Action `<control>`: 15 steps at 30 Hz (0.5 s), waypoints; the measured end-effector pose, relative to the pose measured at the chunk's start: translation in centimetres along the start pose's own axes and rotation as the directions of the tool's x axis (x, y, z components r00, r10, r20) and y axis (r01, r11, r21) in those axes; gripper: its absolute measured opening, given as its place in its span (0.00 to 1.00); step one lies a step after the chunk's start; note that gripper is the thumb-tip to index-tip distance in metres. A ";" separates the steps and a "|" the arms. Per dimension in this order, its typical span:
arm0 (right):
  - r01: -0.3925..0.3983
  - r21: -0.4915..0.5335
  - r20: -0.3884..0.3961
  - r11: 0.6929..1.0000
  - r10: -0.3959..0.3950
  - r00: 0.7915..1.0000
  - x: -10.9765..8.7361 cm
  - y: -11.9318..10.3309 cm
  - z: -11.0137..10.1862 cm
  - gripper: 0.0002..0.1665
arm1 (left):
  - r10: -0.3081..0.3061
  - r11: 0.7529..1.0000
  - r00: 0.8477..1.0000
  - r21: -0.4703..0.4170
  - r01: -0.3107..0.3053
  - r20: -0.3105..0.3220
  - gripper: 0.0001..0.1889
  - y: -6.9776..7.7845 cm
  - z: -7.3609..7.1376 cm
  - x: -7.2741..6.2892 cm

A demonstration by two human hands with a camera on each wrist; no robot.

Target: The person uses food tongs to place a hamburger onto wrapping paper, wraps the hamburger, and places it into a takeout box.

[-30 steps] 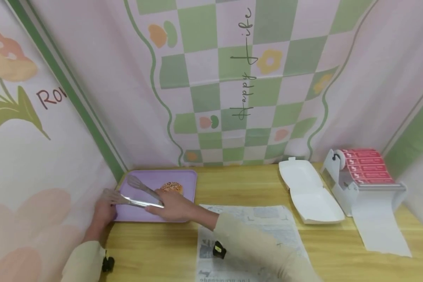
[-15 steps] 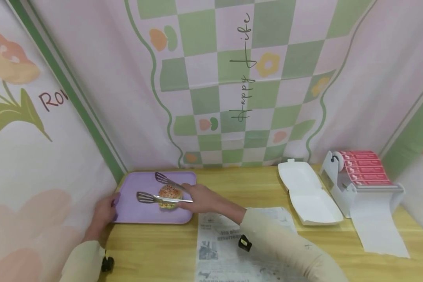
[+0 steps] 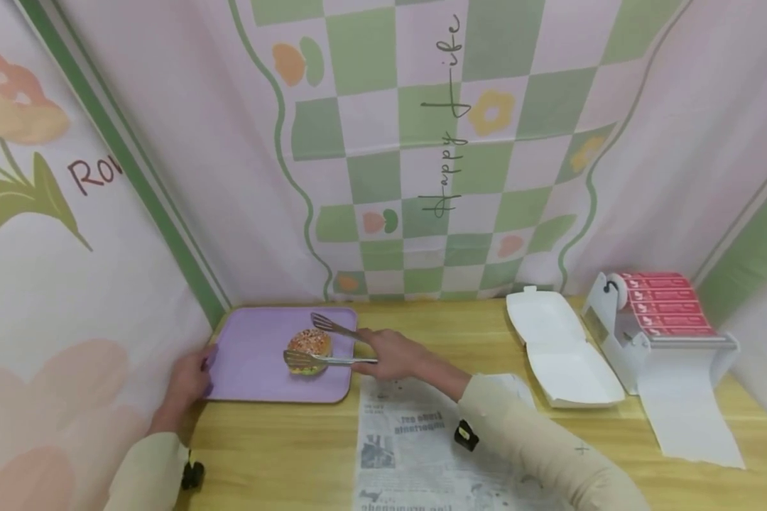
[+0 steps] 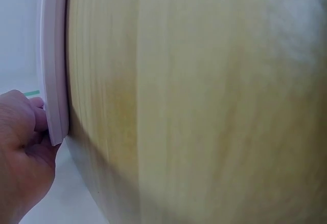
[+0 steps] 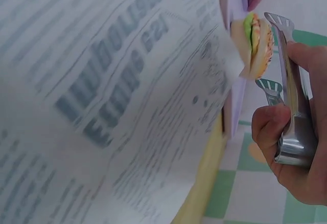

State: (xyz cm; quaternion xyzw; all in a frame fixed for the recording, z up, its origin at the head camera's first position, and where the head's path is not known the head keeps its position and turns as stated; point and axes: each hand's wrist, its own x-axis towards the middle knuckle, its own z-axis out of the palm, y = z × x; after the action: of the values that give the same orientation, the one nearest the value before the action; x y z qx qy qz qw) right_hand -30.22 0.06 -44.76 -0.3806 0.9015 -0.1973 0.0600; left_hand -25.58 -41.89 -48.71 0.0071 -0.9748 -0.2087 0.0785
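Observation:
A sesame-topped burger [image 3: 310,342] with green lettuce sits on the right part of a purple tray [image 3: 249,362]. My right hand [image 3: 393,355] grips metal food tongs [image 3: 341,360] just right of the tray. The tongs' slotted tips are spread, one in front of the burger in the head view and one beyond it. In the right wrist view the tips stand above the burger [image 5: 258,47], and the tongs [image 5: 294,101] lie between thumb and fingers. At the tray's left edge my left hand [image 3: 190,376] pinches the rim [image 4: 53,81], thumb and fingers on either side.
Newspaper sheets [image 3: 415,454] lie on the wooden table right of the tray. Farther right is an open white takeaway box [image 3: 569,355]. Beside it stands a dispenser [image 3: 620,348] with a roll of red-and-white labels [image 3: 665,298]. Printed curtains [image 3: 422,163] rise behind the table.
My right hand with the tongs has moved rightward from the tray's left part, so the tips come to the burger. The burger is now uncovered by the hand. My left hand has stayed put.

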 end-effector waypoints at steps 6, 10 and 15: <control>-0.011 -0.033 0.036 0.999 0.012 0.999 -0.1 1.1 0.5 0.40 | -0.004 1.000 1.000 0.012 0.004 0.016 0.33 0.1 -0.2 0.1; -0.013 -0.034 0.077 0.999 0.016 0.997 0.2 1.4 0.8 0.39 | -0.003 1.000 1.000 0.024 0.003 0.017 0.32 0.0 -0.1 0.1; -0.006 0.005 0.099 1.000 0.005 0.995 0.3 1.5 1.0 0.37 | 0.038 0.999 0.999 0.029 -0.038 -0.010 0.23 -0.1 0.2 0.2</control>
State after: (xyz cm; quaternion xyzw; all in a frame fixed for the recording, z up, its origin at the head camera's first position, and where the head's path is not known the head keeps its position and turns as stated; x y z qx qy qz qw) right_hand -31.19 0.48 -46.26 -0.3873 0.8979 -0.1804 0.1059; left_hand -25.83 -41.94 -48.89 -0.0093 -0.9772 -0.1932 0.0877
